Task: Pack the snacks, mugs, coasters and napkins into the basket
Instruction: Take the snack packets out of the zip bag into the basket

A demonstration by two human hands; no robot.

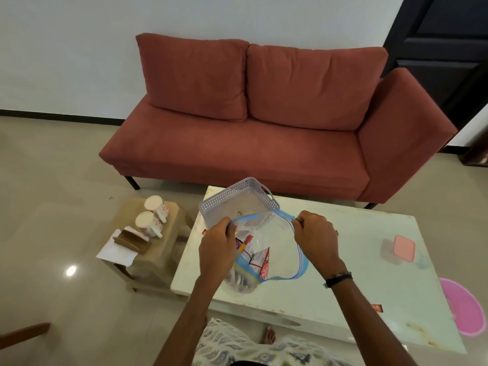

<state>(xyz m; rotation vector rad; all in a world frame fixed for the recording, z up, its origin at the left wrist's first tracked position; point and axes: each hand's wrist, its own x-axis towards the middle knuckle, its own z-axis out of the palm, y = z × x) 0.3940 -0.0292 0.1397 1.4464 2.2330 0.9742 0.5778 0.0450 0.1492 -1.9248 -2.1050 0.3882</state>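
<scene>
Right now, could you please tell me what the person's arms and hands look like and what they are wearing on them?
Both forearms are bare, with no sleeves or gloves in view. The right wrist carries a dark beaded bracelet. The left hand and wrist wear nothing that shows. The right hand may have a ring on one finger, but that is too small to tell. A patterned white and grey-blue garment covers the lap below.

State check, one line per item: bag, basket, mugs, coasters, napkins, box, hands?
Zip bag: open, mouth pulled wide, snack packets inside.
Basket: on the table, nothing clearly visible inside.
Mugs: upside down on the side table.
Coasters: in their holder, on the napkins.
Pink-lidded box: closed.
Left hand: grips the bag's rim.
Right hand: grips the opposite rim.
</scene>
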